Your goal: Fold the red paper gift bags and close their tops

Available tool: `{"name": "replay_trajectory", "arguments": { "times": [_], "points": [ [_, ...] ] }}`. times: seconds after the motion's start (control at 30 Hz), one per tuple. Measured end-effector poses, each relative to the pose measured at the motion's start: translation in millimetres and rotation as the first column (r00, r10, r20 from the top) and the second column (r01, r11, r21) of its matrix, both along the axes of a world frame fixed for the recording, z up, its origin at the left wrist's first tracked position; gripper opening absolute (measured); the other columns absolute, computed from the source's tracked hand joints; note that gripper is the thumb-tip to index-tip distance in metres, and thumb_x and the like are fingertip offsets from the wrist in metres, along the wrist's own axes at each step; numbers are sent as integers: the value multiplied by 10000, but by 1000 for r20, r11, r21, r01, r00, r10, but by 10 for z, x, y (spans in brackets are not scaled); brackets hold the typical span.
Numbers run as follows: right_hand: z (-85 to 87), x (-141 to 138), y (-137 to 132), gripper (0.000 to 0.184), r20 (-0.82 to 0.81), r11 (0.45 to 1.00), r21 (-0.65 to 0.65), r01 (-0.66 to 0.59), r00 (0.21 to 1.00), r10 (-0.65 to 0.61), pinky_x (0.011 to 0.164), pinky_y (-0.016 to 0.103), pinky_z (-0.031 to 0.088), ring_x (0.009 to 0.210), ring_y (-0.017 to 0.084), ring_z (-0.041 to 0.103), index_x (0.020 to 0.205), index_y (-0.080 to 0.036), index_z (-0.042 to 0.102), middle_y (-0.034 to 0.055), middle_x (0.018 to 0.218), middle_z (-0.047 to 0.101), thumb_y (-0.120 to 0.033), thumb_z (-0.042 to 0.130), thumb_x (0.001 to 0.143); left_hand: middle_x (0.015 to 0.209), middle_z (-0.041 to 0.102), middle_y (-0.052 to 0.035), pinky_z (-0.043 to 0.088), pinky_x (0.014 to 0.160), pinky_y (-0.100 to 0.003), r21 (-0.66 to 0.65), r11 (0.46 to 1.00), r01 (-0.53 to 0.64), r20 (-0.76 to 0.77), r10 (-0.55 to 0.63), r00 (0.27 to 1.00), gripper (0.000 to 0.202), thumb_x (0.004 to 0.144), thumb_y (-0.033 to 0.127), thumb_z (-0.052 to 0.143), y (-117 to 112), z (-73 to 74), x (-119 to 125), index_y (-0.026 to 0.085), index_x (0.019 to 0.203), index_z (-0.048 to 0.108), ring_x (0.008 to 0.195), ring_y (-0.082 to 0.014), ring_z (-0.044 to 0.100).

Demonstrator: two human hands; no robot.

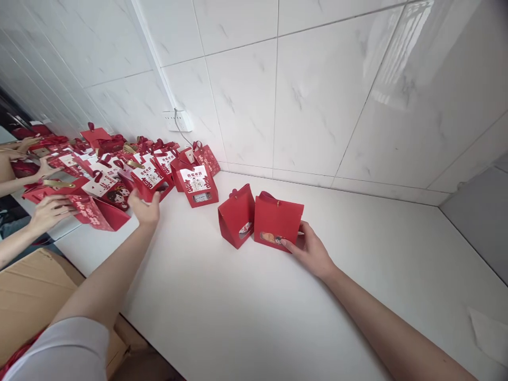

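The right hand (311, 254) has its fingers closed on the near right corner of a red paper gift box with a small front window (278, 219). The box stands upright in the middle of the table, just beside a second red paper box with a heart-shaped tab (237, 214) on its left.

The left hand (146, 209), fingers spread open, reaches to the far left against a crowded heap of red gift boxes with white labels (151, 177).

The windowed box is thin paper and is held by one corner only. A sideways tug could crease that corner, or swing the box into its neighbour and tip both over. The heap is tightly packed, so a careless sweep of the open hand could topple several boxes or push them towards the left edge. It could also bump a co-worker's hands (50, 211), which hold boxes there.

The smooth white table (246, 312) looks slippery enough for light boxes to slide. It meets a wall of glossy white marbled tiles (317, 90), where a white wall socket (177, 120) has a cable plugged in. A brown cardboard carton (27, 296) sits below the near left edge.
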State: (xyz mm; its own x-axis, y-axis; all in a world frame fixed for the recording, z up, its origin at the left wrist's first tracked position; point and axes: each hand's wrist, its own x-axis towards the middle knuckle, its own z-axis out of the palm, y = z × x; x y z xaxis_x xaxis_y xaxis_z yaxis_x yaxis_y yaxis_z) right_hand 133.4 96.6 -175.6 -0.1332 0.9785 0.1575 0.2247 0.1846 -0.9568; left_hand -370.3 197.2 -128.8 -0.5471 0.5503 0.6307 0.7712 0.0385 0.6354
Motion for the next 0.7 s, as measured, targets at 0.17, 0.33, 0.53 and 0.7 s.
{"name": "replay_trajectory", "arguments": {
  "times": [0.17, 0.33, 0.53, 0.7],
  "points": [
    [6, -21, 14, 519, -51, 998, -12, -60, 997, 59, 902, 444, 566, 1160, 282, 619, 1268, -279, 463, 90, 1316, 597, -501, 674, 849, 1529, 125, -304, 91, 1203, -520, -67, 997, -29, 197, 41, 980, 955, 874, 472, 648, 264, -226, -352, -56, 1444, 91, 1440, -418, 126],
    [38, -52, 24, 497, -84, 997, -32, -66, 994, 63, 910, 424, 567, 1155, 270, 623, 1252, -274, 474, 86, 1306, 609, -479, 684, 850, 1544, 89, -312, 52, 1199, -533, -105, 994, 23, 209, -1, 978, 1159, 747, 537, 768, 498, -268, -255, -44, 1471, 75, 1456, -431, 41],
    [8, -71, 39, 512, -133, 995, -34, -96, 987, 91, 963, 429, 550, 1208, 261, 596, 1290, -280, 458, 73, 1340, 593, -447, 678, 859, 1512, 257, -249, 238, 1190, -470, -12, 986, -165, 151, 165, 975, 1061, 732, 451, 799, 755, -189, -112, 48, 1473, 156, 1418, -355, 278],
    [-58, -67, 75, 536, -89, 997, -38, -69, 994, 65, 945, 448, 557, 1169, 271, 618, 1311, -289, 459, 73, 1316, 610, -439, 687, 850, 1301, 521, -222, 399, 1068, -517, -261, 929, -263, 208, 320, 924, 852, 714, 439, 792, 942, -148, -152, 13, 1297, 340, 1266, -372, 494]
  ]
}}
